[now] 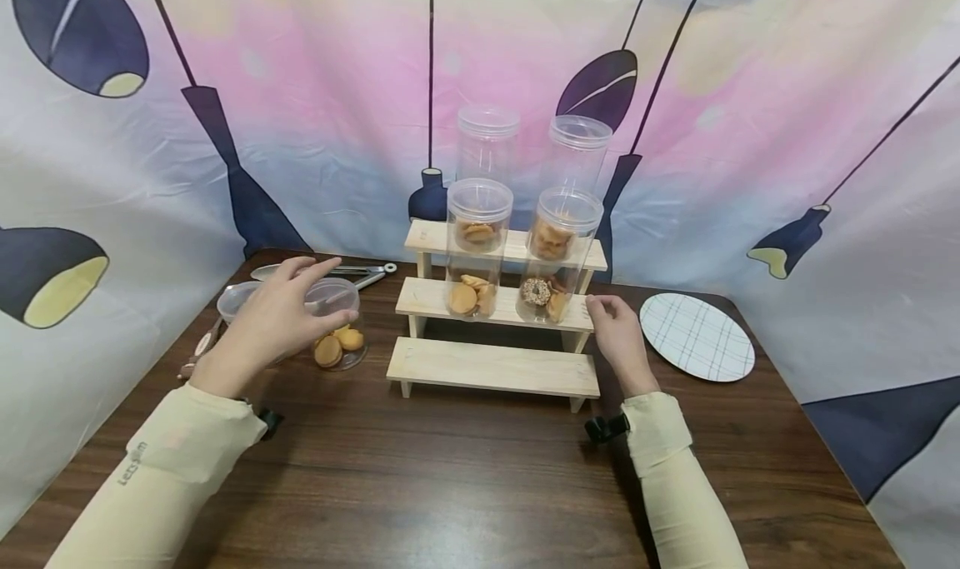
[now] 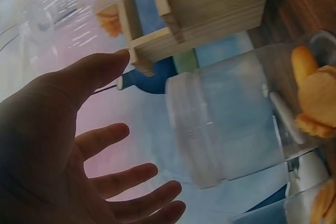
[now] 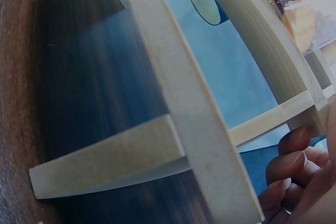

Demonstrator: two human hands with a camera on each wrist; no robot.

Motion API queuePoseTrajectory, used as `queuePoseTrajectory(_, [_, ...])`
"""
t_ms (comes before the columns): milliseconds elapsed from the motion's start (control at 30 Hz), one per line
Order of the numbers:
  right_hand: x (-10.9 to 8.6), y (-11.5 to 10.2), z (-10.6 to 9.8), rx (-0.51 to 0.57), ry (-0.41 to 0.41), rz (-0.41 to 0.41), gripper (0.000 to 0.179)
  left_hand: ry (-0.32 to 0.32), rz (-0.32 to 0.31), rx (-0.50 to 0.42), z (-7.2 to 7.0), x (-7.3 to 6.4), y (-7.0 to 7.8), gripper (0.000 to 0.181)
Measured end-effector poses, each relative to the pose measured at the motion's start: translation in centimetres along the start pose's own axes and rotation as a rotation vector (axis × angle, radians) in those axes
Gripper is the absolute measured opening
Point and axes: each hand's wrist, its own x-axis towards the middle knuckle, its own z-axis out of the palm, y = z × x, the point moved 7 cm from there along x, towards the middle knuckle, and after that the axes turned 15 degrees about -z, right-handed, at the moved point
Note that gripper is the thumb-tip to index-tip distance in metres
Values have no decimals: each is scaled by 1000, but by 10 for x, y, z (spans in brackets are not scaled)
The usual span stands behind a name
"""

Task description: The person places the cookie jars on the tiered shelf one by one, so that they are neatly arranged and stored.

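My left hand [image 1: 281, 319] hovers, fingers spread, over a clear lidded jar [image 1: 358, 323] with cookies in its bottom. In the left wrist view the jar [image 2: 226, 124] is apart from my fingertips. Behind the hand a second clear jar [image 1: 234, 300] is partly hidden. At the right end of the stepped wooden stand [image 1: 491, 369], my right hand [image 1: 617, 331] grips the end of the middle shelf with curled fingers, seen close in the right wrist view. Two cookie jars [image 1: 480, 257] [image 1: 562, 261] stand on the middle shelf, two more [image 1: 487, 148] [image 1: 581, 157] on the top one.
Metal tongs [image 1: 378, 272] lie at the table's back left. A checked oval plate [image 1: 697, 337] lies to the right of my right hand. The stand's lowest shelf holds no jar. A patterned cloth [image 1: 337, 94] hangs behind the brown table [image 1: 450, 486].
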Motion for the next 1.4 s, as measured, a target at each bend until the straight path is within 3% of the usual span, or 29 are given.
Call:
queuePoseTrajectory(667, [0,1,1,-5,5,-7,62,23,-40,-18,21,5,-13,88])
queuePoseTrajectory(933, [1,2,1,-4,0,4,63,-3,-70,-5,28,7,-17,92])
queuePoseTrajectory(1133, [0,1,1,2,-5,2,63,25,-47,-8,31,5,-18,88])
queuePoseTrajectory(1400, [1,1,1,0,5,5,64,28,-74,-13,37,5,-23,82])
